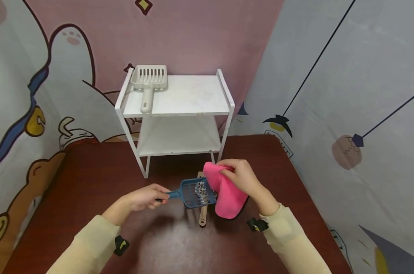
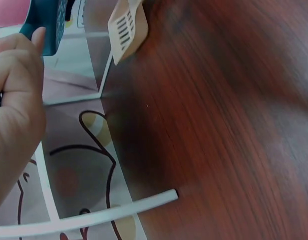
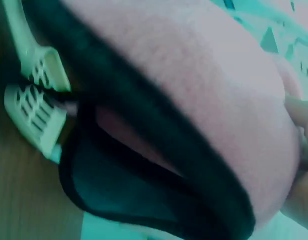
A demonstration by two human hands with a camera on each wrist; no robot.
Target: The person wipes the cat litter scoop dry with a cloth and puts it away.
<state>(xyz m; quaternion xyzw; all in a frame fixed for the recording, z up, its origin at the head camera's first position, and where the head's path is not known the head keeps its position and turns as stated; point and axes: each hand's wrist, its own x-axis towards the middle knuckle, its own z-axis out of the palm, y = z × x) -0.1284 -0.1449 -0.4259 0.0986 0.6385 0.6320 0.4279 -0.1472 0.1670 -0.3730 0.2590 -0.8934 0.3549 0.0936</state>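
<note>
Red-brown table [image 1: 90,171]: before the white two-tier shelf [image 1: 196,91], left hand [image 1: 143,198] grips a blue slotted plastic scoop [image 1: 189,194], seemingly steadying it; right hand [image 1: 244,177] pinches black-edged pink fleecy cloth [image 1: 225,194].

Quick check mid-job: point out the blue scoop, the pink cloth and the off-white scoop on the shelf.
Blue scoop [image 1: 190,195]: head view, on its slotted pan.
Pink cloth [image 1: 228,196]: head view, middle of its pink side.
Off-white scoop [image 1: 148,86]: head view, where handle meets pan.
</note>
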